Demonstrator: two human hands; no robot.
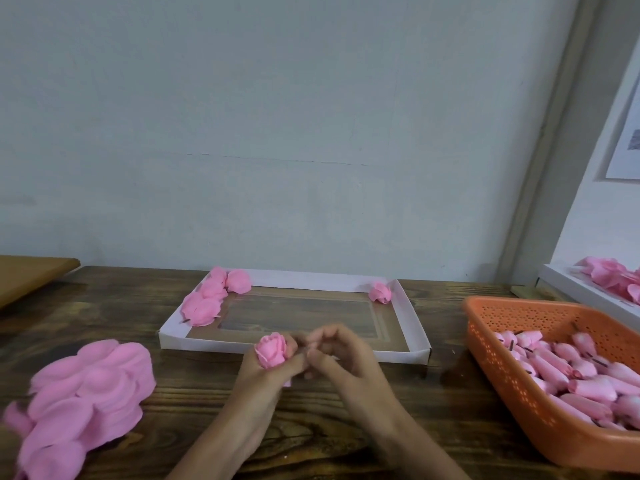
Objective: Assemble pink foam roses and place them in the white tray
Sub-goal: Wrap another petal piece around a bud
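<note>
left hand (268,370) grips one pink foam rose (273,351), fingers curled round its base, bloom above the knuckles. position: over the desk (450,393), just in front of the near wall of the white tray (207,342). right hand (343,358): fingers bent, narrow, tips meeting the left hand beside the rose; blurred, cannot tell if they pinch anything. tray contents: finished roses (207,299) clustered in the far left corner, single rose (380,292) in the far right corner. petal pile (86,393) on the desk at left. orange basket (502,375) at right, holding rose buds (571,368).
</note>
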